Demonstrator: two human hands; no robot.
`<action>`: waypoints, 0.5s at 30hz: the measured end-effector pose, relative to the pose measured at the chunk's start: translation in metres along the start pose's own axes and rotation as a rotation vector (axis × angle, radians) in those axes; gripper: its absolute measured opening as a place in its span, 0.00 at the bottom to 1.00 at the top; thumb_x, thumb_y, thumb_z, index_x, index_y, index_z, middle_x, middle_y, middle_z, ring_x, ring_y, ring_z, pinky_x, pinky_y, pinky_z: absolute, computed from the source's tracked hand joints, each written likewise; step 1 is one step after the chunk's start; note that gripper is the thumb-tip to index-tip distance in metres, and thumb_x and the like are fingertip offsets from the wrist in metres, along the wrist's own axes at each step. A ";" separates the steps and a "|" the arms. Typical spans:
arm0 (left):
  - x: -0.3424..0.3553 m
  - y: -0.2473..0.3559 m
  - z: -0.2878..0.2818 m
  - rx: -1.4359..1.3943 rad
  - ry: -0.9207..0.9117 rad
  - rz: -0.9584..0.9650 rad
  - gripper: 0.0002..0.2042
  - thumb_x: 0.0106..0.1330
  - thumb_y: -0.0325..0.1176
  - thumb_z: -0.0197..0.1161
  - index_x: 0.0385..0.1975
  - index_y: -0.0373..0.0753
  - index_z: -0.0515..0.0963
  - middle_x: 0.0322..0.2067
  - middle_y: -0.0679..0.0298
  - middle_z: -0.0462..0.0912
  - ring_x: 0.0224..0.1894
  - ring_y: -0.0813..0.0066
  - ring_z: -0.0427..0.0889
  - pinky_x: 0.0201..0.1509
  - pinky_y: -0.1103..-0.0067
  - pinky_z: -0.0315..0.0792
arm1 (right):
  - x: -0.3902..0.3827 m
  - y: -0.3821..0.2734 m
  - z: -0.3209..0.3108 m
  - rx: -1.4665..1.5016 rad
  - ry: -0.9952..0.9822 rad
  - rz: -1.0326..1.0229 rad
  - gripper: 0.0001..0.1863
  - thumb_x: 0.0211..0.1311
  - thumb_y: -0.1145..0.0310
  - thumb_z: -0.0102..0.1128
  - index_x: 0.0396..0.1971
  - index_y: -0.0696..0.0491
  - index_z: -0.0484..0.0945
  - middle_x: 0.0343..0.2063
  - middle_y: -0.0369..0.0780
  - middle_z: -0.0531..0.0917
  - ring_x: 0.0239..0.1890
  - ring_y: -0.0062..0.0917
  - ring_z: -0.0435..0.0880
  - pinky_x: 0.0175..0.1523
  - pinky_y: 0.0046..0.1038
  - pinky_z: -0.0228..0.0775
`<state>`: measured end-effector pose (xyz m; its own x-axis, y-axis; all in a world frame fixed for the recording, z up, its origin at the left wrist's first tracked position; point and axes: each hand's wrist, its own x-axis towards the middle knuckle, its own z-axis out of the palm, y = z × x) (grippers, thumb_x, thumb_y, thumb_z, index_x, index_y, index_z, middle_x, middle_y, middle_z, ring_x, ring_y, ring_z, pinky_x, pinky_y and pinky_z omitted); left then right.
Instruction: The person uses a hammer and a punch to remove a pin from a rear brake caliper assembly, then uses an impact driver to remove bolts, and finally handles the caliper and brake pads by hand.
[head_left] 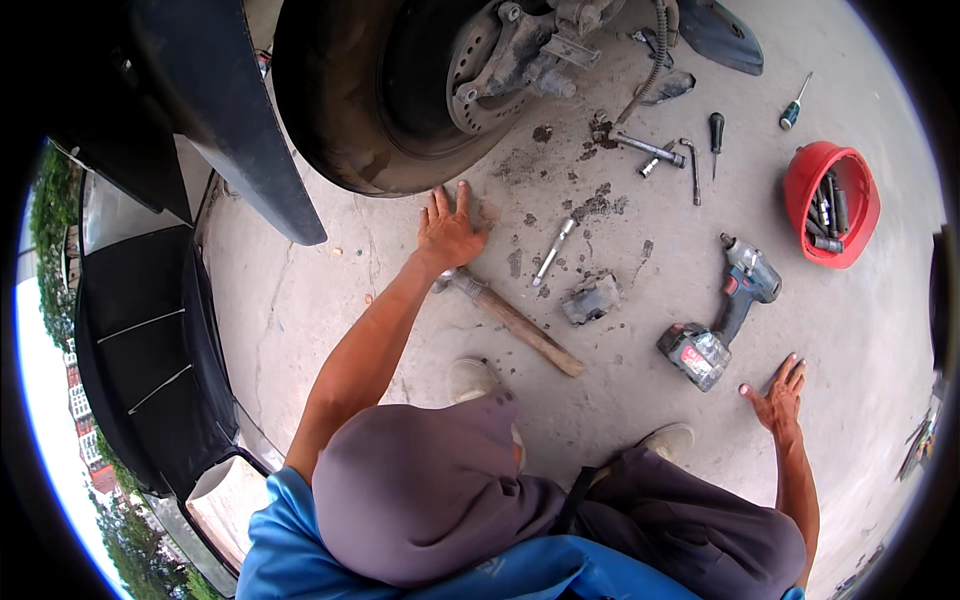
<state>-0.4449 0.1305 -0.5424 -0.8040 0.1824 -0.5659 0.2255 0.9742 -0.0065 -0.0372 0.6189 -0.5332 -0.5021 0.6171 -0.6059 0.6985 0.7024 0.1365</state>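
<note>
My left hand (452, 236) reaches to the bottom of a black tyre (330, 110), fingers spread and tips close to the rubber; whether they touch it I cannot tell. Just below that hand lies a hammer (520, 325) with a wooden handle, its head partly hidden by my wrist. My right hand (778, 402) is out to the right, low over the concrete, fingers apart and holding nothing. Nearest to it is a cordless impact wrench (738, 290) lying on its side. A drilled brake disc (478, 70) and a caliper (520, 50) show inside the wheel.
A red hard hat (812, 160) holds several sockets. Around lie a steel extension bar (555, 250), a dirty dark block (592, 298), a ratchet (648, 148), an L-shaped wrench (694, 172) and two screwdrivers (716, 130). Dark fender panels (250, 120) hang at upper left. Oily stains mark the floor.
</note>
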 end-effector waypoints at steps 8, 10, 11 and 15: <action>-0.009 -0.018 0.012 -0.134 0.287 0.230 0.38 0.71 0.51 0.51 0.74 0.35 0.50 0.67 0.34 0.60 0.72 0.45 0.57 0.74 0.59 0.53 | -0.001 -0.011 -0.016 -0.153 -0.064 0.039 0.77 0.36 0.40 0.80 0.74 0.61 0.34 0.73 0.62 0.44 0.73 0.52 0.54 0.70 0.48 0.58; 0.002 -0.031 0.004 -0.348 0.286 0.286 0.35 0.73 0.50 0.48 0.72 0.34 0.51 0.64 0.34 0.67 0.69 0.45 0.65 0.72 0.59 0.59 | 0.002 -0.007 -0.012 -0.145 -0.048 0.035 0.76 0.36 0.40 0.80 0.74 0.62 0.35 0.73 0.62 0.45 0.73 0.52 0.55 0.70 0.47 0.59; 0.008 -0.040 0.000 -1.257 0.151 0.032 0.32 0.76 0.50 0.44 0.71 0.34 0.52 0.61 0.36 0.70 0.65 0.46 0.70 0.68 0.60 0.64 | 0.004 -0.007 -0.010 -0.129 -0.027 0.016 0.76 0.36 0.41 0.81 0.74 0.63 0.36 0.73 0.63 0.46 0.72 0.53 0.56 0.70 0.46 0.60; 0.023 -0.075 0.002 -2.269 -0.137 -0.382 0.28 0.79 0.49 0.35 0.71 0.37 0.47 0.60 0.39 0.73 0.60 0.47 0.77 0.62 0.64 0.73 | 0.001 -0.004 -0.008 -0.105 0.001 -0.018 0.75 0.35 0.43 0.82 0.74 0.63 0.38 0.72 0.64 0.48 0.71 0.54 0.58 0.69 0.44 0.62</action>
<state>-0.4798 0.0610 -0.5565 -0.5941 0.1059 -0.7974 -0.7200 -0.5122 0.4684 -0.0445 0.6191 -0.5282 -0.5146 0.6046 -0.6079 0.6322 0.7466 0.2073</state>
